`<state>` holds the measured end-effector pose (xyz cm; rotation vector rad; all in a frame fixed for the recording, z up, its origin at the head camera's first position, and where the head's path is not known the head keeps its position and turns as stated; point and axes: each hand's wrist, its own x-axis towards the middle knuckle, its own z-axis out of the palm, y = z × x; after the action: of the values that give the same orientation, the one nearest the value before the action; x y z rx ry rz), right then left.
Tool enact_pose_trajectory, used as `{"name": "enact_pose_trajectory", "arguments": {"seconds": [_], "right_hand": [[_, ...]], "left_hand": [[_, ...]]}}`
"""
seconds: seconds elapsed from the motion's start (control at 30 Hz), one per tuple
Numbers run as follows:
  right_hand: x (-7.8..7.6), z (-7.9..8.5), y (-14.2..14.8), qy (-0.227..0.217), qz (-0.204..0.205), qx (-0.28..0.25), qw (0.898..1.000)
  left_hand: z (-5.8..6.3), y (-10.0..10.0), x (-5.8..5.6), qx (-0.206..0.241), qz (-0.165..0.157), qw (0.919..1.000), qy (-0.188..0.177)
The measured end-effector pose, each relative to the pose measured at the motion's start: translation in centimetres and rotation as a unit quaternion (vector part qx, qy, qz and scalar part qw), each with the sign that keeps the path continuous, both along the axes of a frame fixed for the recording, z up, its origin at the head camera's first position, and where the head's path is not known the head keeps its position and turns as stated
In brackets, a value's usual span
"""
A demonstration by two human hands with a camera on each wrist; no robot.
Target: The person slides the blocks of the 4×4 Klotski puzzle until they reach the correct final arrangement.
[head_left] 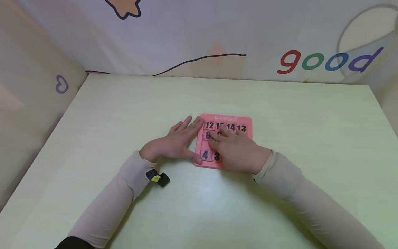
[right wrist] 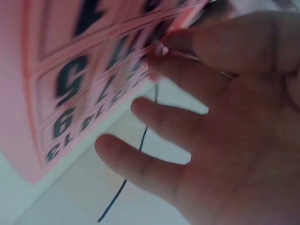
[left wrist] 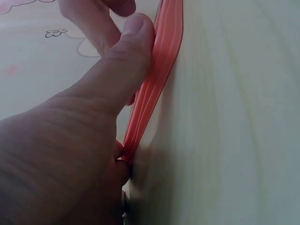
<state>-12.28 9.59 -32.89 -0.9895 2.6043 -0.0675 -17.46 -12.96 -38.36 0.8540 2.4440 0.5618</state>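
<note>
A flat pink sliding number puzzle (head_left: 225,118) lies on the table, with dark numbers on its tiles. Tiles 12, 14 and 13 show in its top row; a bare pink slot lies between 8 and 4 in the left column. My left hand (head_left: 177,141) rests along the puzzle's left side, fingers spread straight at the upper corner, thumb (left wrist: 133,42) against the edge. Over the middle and right tiles lies my right hand (head_left: 239,152), hiding several of them. Its thumb and index finger reach down to the tiles, while the other fingers (right wrist: 159,122) extend loosely above.
The pale green table (head_left: 311,138) spreads around the puzzle. A printed backdrop (head_left: 199,31) with the word "good" stands behind it, and another panel (head_left: 34,86) is at the left. A small black device (head_left: 158,178) is on the left sleeve.
</note>
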Motion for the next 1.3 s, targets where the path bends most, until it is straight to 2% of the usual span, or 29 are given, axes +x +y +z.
{"name": "enact_pose_trajectory", "arguments": {"seconds": [0.13,0.23,0.4,0.5,0.63,0.77,1.0,1.17,1.3], "right_hand": [[-0.2,-0.1,0.0,0.004,-0.027,0.009,1.000],[0.1,0.2,-0.1,-0.004,-0.020,0.012,1.000],[1.3,0.9,-0.4,-0.013,0.054,-0.003,0.998],[1.9,1.1,-0.6,-0.029,0.082,-0.015,0.996],[2.2,1.2,-0.7,-0.042,0.070,-0.016,0.996],[2.2,1.0,-0.5,-0.030,0.058,-0.010,0.998],[0.9,0.1,-0.4,-0.011,0.036,-0.001,0.999],[1.0,0.4,0.1,-0.031,0.038,-0.010,0.999],[1.5,0.5,1.1,-0.006,0.048,-0.022,0.999]], "left_hand": [[0.1,0.1,-0.1,-0.008,-0.002,1.0000,0.000],[0.3,0.0,-0.2,-0.010,-0.005,0.9999,0.007],[0.6,-0.4,-0.4,-0.014,-0.004,0.9998,0.010],[0.7,-0.6,-0.4,-0.014,-0.002,0.9999,0.005],[0.6,-0.6,-0.3,-0.007,-0.004,1.0000,-0.001],[0.3,-0.3,-0.3,-0.005,-0.004,1.0000,-0.005],[0.0,-0.2,-0.2,-0.004,-0.007,1.0000,-0.002],[-0.2,-0.1,0.0,0.003,-0.007,1.0000,-0.006],[-0.3,-0.3,-0.1,0.005,-0.012,0.9999,0.000]]}}
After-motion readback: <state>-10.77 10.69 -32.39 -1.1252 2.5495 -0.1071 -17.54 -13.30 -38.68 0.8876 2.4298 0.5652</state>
